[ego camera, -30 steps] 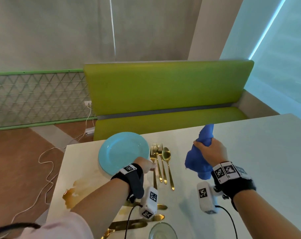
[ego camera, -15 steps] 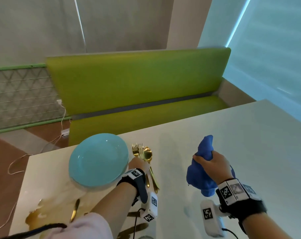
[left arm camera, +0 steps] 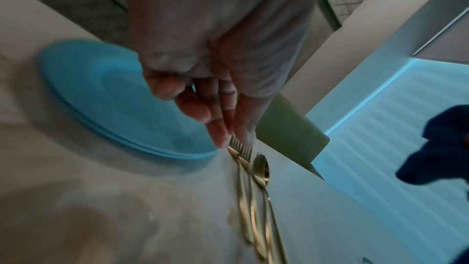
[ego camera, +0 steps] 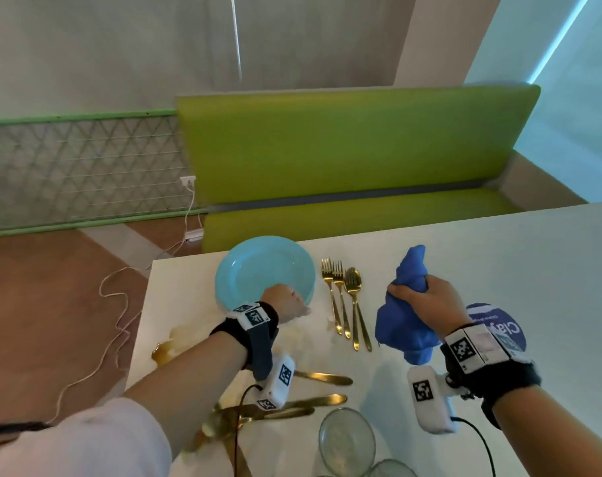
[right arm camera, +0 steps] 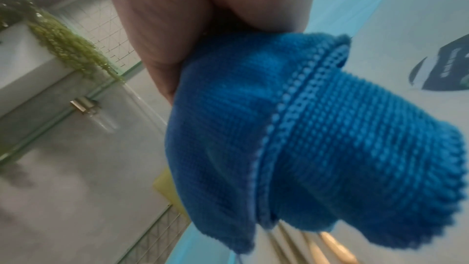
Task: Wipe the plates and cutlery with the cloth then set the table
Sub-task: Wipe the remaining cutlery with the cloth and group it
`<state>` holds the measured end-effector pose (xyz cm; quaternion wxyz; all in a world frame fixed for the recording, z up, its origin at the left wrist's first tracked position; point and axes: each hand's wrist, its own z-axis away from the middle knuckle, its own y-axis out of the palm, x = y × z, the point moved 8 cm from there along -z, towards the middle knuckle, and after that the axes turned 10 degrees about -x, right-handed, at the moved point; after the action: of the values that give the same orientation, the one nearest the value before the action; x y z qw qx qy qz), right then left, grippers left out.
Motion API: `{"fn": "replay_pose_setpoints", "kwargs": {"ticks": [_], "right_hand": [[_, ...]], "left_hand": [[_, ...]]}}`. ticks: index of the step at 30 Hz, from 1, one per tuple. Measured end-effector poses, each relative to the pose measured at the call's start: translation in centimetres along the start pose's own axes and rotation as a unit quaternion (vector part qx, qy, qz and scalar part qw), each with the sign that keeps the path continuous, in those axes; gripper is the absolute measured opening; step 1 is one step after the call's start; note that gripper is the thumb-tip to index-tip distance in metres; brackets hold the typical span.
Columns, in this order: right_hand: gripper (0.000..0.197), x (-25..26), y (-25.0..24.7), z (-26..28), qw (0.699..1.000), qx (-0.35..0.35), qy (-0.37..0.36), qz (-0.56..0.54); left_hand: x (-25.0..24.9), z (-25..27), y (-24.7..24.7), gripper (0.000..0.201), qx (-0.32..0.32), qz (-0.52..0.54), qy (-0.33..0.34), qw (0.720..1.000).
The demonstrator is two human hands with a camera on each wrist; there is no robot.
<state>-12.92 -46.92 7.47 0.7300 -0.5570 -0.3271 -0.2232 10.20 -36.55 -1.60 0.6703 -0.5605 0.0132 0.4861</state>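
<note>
A light blue plate point(ego camera: 255, 266) point(left arm camera: 106, 95) lies near the white table's far left edge. Right of it two gold forks and a spoon point(ego camera: 344, 297) point(left arm camera: 253, 178) lie side by side. My left hand point(ego camera: 301, 308) point(left arm camera: 218, 125) is over the plate's near right rim with its fingers loosely extended and nothing in them; I cannot tell whether it touches the plate. My right hand point(ego camera: 427, 301) grips a bunched blue cloth point(ego camera: 403, 325) point(right arm camera: 317, 138) above the table, right of the cutlery.
Gold knives point(ego camera: 322, 377) and clear glasses point(ego camera: 348, 438) lie near the table's front edge. A brown spill point(ego camera: 165, 349) spreads at the left edge. A round blue label point(ego camera: 499, 325) sits under my right wrist. A green bench point(ego camera: 344, 149) stands behind the table.
My left hand has moved from the fork handles to the plate's near right rim. The right hand still holds the cloth in about the same place. The head view has swung.
</note>
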Motion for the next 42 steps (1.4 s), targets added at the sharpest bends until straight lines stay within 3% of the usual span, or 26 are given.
{"fn": "replay_pose_setpoints", "kwargs": {"ticks": [1, 3, 5, 9, 11, 12, 19, 25, 30, 35, 38, 40, 42], "right_hand": [[0.024, 0.7, 0.7, 0.4, 1.000, 0.010, -0.010, 0.003], [0.022, 2.4, 2.1, 1.2, 0.999, 0.028, -0.022, 0.008], [0.022, 2.9, 2.3, 1.1, 0.999, 0.030, -0.028, 0.012], [0.027, 3.2, 3.2, 0.8, 0.998, 0.041, -0.029, 0.038], [0.028, 3.9, 3.6, 1.9, 0.997, 0.055, -0.032, 0.039], [0.029, 7.6, 5.5, 5.5, 0.992, 0.079, -0.081, 0.048], [0.041, 6.6, 6.6, 6.0, 0.991, 0.095, -0.073, 0.062], [0.041, 5.5, 6.4, 6.5, 0.989, 0.117, -0.074, 0.050], [0.025, 5.6, 6.1, 6.8, 0.989, 0.120, -0.086, 0.022], [0.027, 6.3, 6.7, 6.9, 0.987, 0.140, -0.077, -0.001], [0.038, 6.8, 7.4, 7.1, 0.983, 0.164, -0.070, -0.040], [0.037, 7.3, 8.2, 7.5, 0.978, 0.187, -0.077, -0.039], [0.055, 7.8, 8.9, 8.1, 0.974, 0.207, -0.085, -0.022]], "left_hand": [[1.1, 1.3, -1.1, 0.013, -0.005, 0.013, 0.011, 1.000], [3.5, 3.8, -2.1, 0.019, 0.003, 0.001, 0.021, 1.000], [4.6, 5.4, -1.0, 0.009, 0.048, -0.060, 0.037, 0.996], [6.5, 8.5, 1.6, 0.009, 0.088, -0.119, 0.045, 0.988], [7.7, 9.9, 3.0, 0.009, 0.074, -0.140, 0.049, 0.986], [10.5, 13.5, 1.0, 0.011, 0.028, -0.123, 0.036, 0.991], [9.8, 14.0, 4.4, 0.024, -0.021, -0.247, 0.132, 0.960], [9.5, 13.3, 4.8, 0.026, 0.017, -0.280, 0.127, 0.952], [8.4, 11.6, 1.2, 0.021, 0.003, -0.152, 0.065, 0.986], [7.2, 11.0, -2.4, 0.017, 0.017, 0.015, 0.001, 1.000], [6.5, 10.7, -4.7, 0.005, -0.021, 0.191, -0.062, 0.979], [5.9, 10.4, -6.2, 0.014, -0.046, 0.278, -0.084, 0.956], [4.9, 10.2, -7.5, 0.020, -0.073, 0.316, -0.073, 0.943]]}}
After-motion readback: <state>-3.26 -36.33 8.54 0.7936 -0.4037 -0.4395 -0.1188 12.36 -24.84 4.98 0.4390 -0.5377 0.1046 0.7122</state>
